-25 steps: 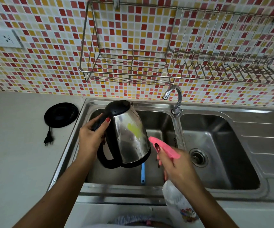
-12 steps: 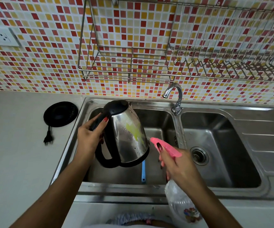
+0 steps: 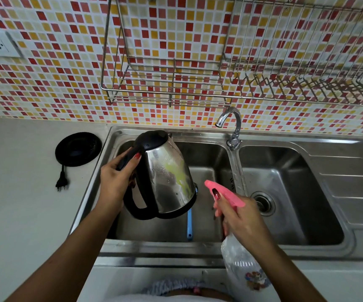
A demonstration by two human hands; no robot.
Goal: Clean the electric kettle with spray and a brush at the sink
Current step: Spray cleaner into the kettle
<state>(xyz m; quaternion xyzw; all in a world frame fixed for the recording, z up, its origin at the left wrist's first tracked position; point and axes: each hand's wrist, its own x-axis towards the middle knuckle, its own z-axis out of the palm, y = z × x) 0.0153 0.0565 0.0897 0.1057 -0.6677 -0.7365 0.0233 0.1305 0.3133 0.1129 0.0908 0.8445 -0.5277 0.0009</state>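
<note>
A steel electric kettle [image 3: 167, 179] with a black lid and handle hangs tilted over the left basin of the sink [image 3: 206, 162]. My left hand [image 3: 117, 179] grips its handle near the top. A yellow-green smear and droplets mark its side. My right hand [image 3: 239, 214] holds a clear spray bottle [image 3: 243, 267] with a pink trigger head [image 3: 224, 192], nozzle pointing at the kettle a short way off, one finger on the trigger. A blue brush handle [image 3: 189, 225] lies in the left basin, mostly hidden beneath the kettle.
The kettle's black base [image 3: 78, 149] with its cord and plug [image 3: 62, 184] lies on the counter left of the sink. A tap [image 3: 232, 125] stands between the basins. The right basin has a drain [image 3: 263, 202]. A wire dish rack [image 3: 219, 62] hangs overhead.
The kettle has tilted slightly more upright and shifted a little. The spray bottle stays aimed at its side. The view has moved slightly closer.
</note>
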